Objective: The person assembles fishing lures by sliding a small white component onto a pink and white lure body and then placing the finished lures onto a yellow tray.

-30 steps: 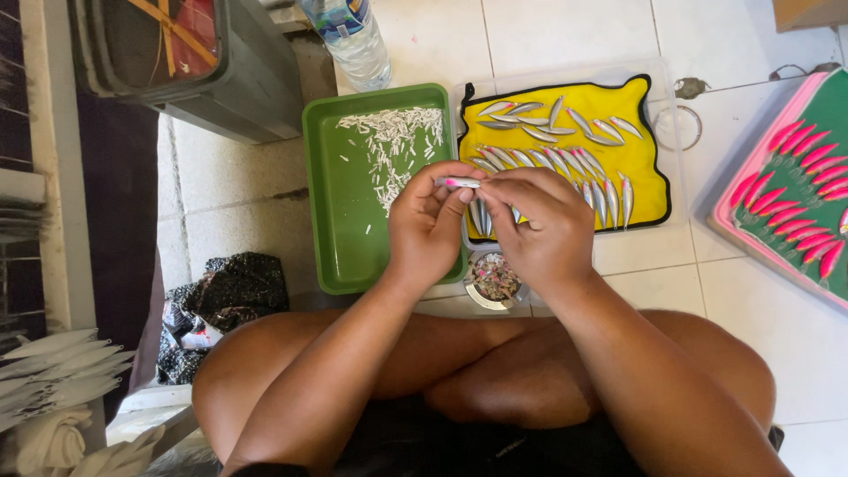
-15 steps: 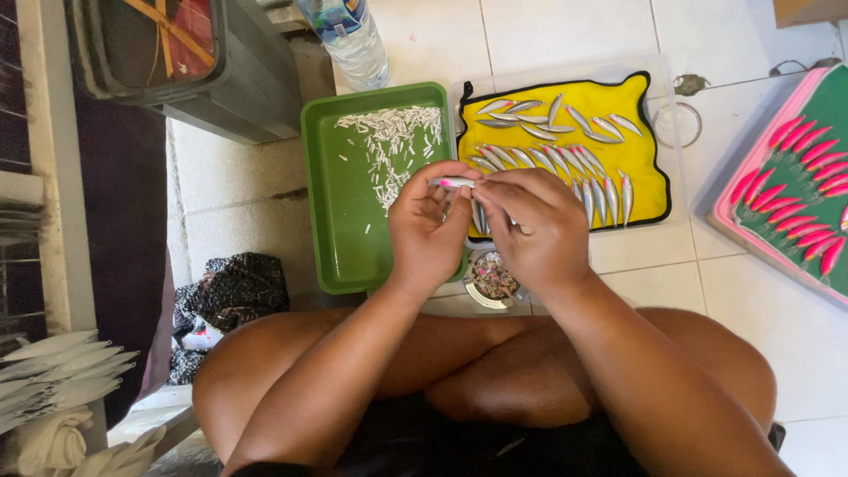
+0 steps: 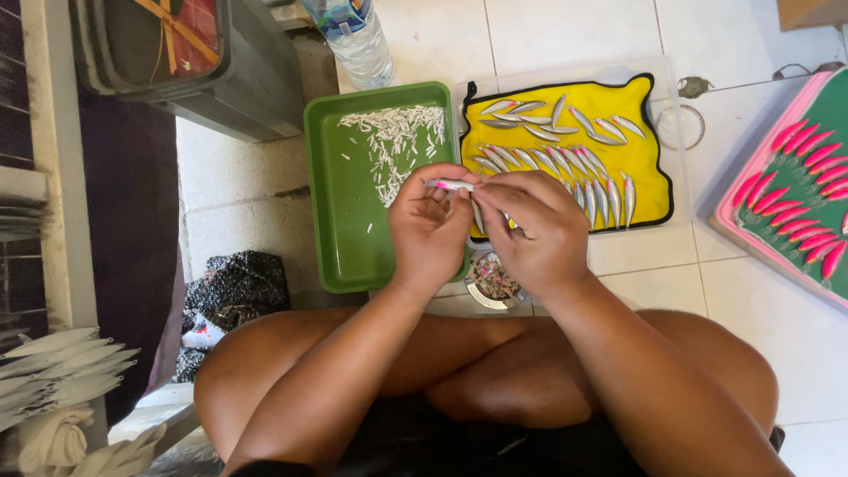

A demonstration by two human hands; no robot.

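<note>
Slippage is the risk I am judging here: you are pinching a small slim silver-and-pink fish-shaped lure body [image 3: 452,185] only by its ends, so it could pop loose into the green rectangular plastic tray [image 3: 344,221] of white slivers directly beneath. Your left hand [image 3: 430,231] is gripping the lure's near end between narrowed fingertips, its tip sticking out to the left. Your right hand [image 3: 534,230] is closing over the other end, fingers curled tight, above the yellow cloth mat [image 3: 649,155].
</note>
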